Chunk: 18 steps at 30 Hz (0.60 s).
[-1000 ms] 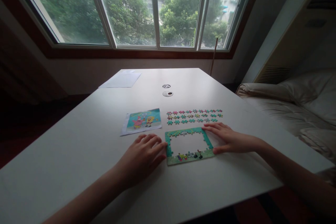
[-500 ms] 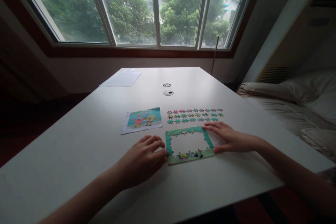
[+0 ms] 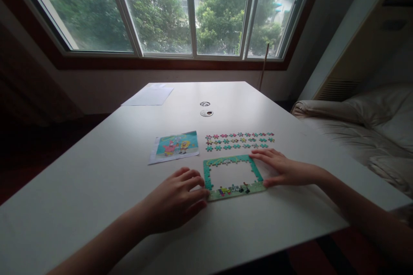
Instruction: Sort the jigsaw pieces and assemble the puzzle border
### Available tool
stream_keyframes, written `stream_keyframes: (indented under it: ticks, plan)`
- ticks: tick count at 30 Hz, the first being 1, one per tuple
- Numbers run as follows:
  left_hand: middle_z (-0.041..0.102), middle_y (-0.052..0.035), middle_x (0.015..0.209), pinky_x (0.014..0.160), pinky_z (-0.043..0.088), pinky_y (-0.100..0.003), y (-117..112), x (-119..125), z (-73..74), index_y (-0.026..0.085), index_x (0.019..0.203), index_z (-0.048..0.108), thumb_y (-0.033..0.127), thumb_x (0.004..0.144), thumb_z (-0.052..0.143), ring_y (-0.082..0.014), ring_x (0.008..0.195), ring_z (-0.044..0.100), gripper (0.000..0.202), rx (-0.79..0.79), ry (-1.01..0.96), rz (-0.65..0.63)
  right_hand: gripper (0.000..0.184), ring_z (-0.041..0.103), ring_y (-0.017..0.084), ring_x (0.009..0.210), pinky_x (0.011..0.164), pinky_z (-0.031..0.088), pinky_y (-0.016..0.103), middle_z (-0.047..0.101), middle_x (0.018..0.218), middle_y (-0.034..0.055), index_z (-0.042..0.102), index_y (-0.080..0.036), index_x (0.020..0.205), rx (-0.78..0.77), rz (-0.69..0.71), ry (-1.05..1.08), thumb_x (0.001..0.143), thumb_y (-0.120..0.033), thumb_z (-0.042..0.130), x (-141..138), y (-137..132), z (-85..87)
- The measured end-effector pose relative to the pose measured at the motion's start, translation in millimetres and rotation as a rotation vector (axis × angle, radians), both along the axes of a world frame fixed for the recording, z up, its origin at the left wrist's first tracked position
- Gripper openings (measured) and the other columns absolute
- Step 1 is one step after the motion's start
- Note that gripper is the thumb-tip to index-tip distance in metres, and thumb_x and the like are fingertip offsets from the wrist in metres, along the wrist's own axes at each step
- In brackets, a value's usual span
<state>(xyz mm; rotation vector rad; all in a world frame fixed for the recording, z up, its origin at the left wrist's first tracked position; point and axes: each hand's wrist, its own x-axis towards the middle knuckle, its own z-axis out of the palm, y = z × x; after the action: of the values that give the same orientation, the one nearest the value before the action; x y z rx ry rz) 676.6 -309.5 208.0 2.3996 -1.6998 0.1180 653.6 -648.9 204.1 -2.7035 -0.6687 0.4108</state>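
A rectangular jigsaw border (image 3: 232, 190) in green and teal lies on the white table (image 3: 97, 180), its middle hollow. My left hand (image 3: 176, 200) rests flat at the border's left edge, fingers apart and touching it. My right hand (image 3: 282, 169) lies flat against the right edge, fingers stretched out. Beyond the border, several loose puzzle pieces (image 3: 238, 141) are laid out in rows. A cartoon reference picture (image 3: 174, 146) lies to the left of them.
A sheet of paper (image 3: 148, 95) lies at the table's far left. Two round cable holes (image 3: 205, 112) sit mid-table. A pale sofa (image 3: 361, 129) stands to the right, a window wall beyond the table's far edge.
My left hand has slid a little toward me along the border's left edge. The border has shifted slightly. My right hand has stayed against the right edge.
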Motion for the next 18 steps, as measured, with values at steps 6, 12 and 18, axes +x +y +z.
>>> stream_keyframes:
  ticks: [6, 12, 18]
  plan:
    - [0.06, -0.0051, 0.093, 0.085, 0.039, -0.037, 0.7, 0.2, -1.2, 0.024, 0.1, 0.057, 0.025, 0.085, 0.047, -0.0204, 0.093, 0.052, 0.018, -0.011, 0.007, -0.003, 0.073, 0.021, 0.03, 0.128, 0.104, 0.021, 0.046, 0.028, 0.139, 0.0082, 0.033, -0.025, 0.133, 0.036, -0.021, 0.015, 0.073, -0.062, 0.049, -1.4, -2.8, 5.4]
    - [0.06, -0.0053, 0.092, 0.085, 0.039, -0.036, 0.2, 0.4, -0.7, 0.023, 0.099, 0.058, 0.025, 0.086, 0.046, -0.0199, 0.093, 0.052, 0.018, -0.017, -0.002, -0.013, 0.072, 0.024, 0.031, 0.126, 0.103, 0.024, 0.047, 0.031, 0.136, 0.0087, 0.035, -0.025, 0.132, 0.044, -0.024, -0.007, 0.072, -0.062, 0.05, -0.7, -2.6, 4.1]
    - [0.06, -0.0054, 0.093, 0.085, 0.039, -0.037, -0.3, 0.4, 0.0, 0.023, 0.099, 0.057, 0.025, 0.086, 0.046, -0.0205, 0.093, 0.052, 0.018, -0.007, 0.013, -0.008, 0.073, 0.024, 0.031, 0.125, 0.103, 0.023, 0.048, 0.031, 0.136, 0.0094, 0.035, -0.024, 0.132, 0.025, -0.029, -0.029, 0.072, -0.063, 0.051, -0.5, -1.5, 1.6]
